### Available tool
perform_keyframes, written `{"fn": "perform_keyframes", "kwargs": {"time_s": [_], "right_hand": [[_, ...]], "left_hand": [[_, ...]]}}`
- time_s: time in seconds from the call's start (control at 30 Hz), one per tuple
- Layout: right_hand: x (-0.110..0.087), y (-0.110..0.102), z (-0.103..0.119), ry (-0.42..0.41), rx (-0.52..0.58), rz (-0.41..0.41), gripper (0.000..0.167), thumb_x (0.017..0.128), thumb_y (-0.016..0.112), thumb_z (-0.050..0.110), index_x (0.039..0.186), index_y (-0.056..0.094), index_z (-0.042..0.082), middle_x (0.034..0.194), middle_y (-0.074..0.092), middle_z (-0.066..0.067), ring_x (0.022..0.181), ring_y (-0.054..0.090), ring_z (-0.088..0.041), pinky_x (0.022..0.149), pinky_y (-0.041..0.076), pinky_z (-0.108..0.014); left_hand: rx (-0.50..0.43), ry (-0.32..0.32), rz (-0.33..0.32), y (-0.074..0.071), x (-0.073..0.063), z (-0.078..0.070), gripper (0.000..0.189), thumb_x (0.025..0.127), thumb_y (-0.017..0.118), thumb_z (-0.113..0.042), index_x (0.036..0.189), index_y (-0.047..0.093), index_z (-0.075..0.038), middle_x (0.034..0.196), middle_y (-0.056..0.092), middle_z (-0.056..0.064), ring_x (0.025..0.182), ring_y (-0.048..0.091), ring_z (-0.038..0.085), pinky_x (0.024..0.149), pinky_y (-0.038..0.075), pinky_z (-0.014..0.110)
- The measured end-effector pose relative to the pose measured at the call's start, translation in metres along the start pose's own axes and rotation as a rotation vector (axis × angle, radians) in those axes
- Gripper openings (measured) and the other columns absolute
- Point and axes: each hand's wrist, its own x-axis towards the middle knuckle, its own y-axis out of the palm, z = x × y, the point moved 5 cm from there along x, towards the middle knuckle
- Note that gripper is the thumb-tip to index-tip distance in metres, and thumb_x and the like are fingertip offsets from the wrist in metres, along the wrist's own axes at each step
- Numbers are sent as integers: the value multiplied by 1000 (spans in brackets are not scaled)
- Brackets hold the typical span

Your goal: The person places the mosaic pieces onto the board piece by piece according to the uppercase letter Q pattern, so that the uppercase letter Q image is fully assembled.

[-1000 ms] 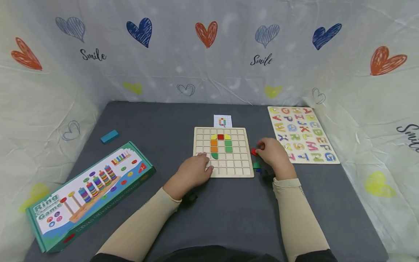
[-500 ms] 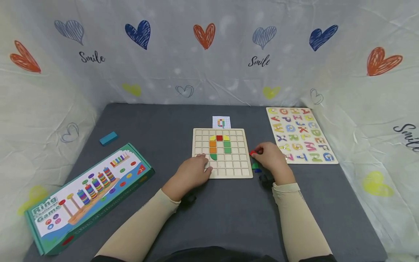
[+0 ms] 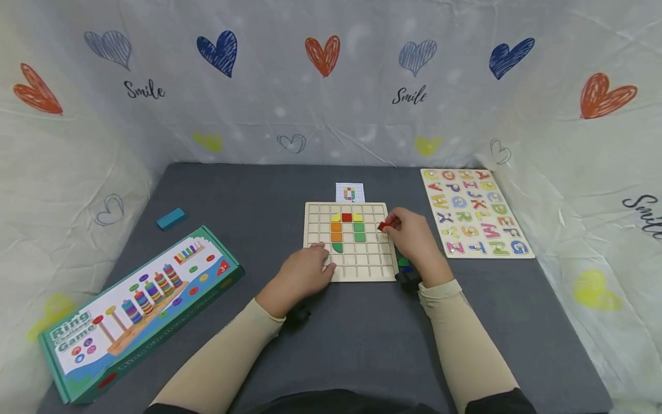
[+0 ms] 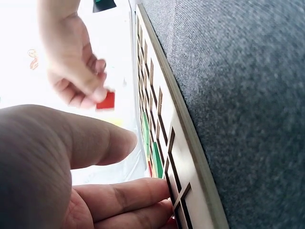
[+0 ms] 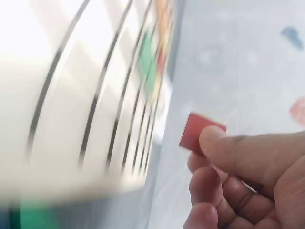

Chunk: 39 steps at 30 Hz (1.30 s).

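Observation:
A wooden grid board lies mid-table, with several yellow, red, orange and green tiles set in its upper cells. My right hand pinches a red square tile between thumb and fingertips, held up over the board's right side. At the board's lower left, my left hand rests with its fingers extended on the surface. In the left wrist view its thumb stands apart from the fingers. Beside the board's right edge, partly covered by the right hand, lie a green piece and a blue piece.
Touching the board's far edge is a small pattern card. An alphabet board lies at the right back. On the left are a Ring Game box and a blue block. A printed cloth hangs behind the table.
My right hand has picked up the red tile from beside the board and carried it left and up over the board's right edge. The left hand has stayed in place.

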Motion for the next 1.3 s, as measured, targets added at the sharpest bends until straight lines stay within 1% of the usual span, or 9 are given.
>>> {"fn": "perform_keyframes", "kwargs": {"time_s": [0.1,0.2,0.3,0.4,0.53,0.73,0.93,1.07,1.3], "right_hand": [[2,14,20,-56,16,60,6,103,75,14,107,72,10,98,74,-9,85,63,-26,75,52,-40],[3,31,32,-105,-4,121,4,103,75,12,107,74,11,97,75,-6,84,64,-24,75,52,-38],[4,42,38,-133,-18,154,3,102,76,11,105,74,11,96,75,-5,83,64,-22,76,53,-37],[3,48,42,-137,-5,175,4,101,77,10,102,74,10,94,74,-5,83,65,-22,78,54,-38],[2,54,47,-145,-11,205,3,101,76,8,99,75,10,94,75,-6,83,65,-22,79,54,-39],[2,58,49,-149,-30,216,5,101,75,7,97,76,10,94,75,-7,82,64,-23,78,54,-39],[2,62,49,-158,-58,215,5,101,76,7,98,79,10,99,74,-8,88,64,-24,84,57,-42],[2,64,49,-172,-75,206,4,101,76,8,99,80,8,99,73,-9,88,64,-23,85,57,-43],[3,68,47,-132,-60,207,4,101,76,8,101,80,7,96,74,-8,87,64,-23,83,56,-40]], "left_hand": [[-7,3,1,-1,0,-1,27,108,65,-34,104,78,-10,154,65,15,148,60,29,115,54,51],[-7,5,2,-2,1,-2,31,108,65,-34,115,79,-7,156,64,16,148,59,31,117,52,51],[1,3,6,-3,1,-3,36,108,65,-34,124,78,-4,156,63,16,148,59,31,118,52,51],[8,5,2,-5,1,-3,37,108,65,-34,125,78,-4,155,64,16,148,60,31,117,52,51],[6,6,-5,-6,0,-4,34,107,66,-34,118,80,-5,154,65,16,146,61,31,116,54,51],[12,3,-2,-5,-1,-2,36,108,65,-34,121,79,-4,154,65,16,144,63,32,114,55,51],[20,3,1,-5,-2,-2,36,108,65,-34,122,79,-4,155,65,17,143,64,33,113,56,52],[19,-1,2,-5,-2,-2,35,108,64,-35,120,79,-5,155,64,16,145,63,32,113,55,51],[17,-2,6,-4,-1,-2,40,108,64,-35,129,77,-4,156,63,16,148,60,31,117,53,51]]}}
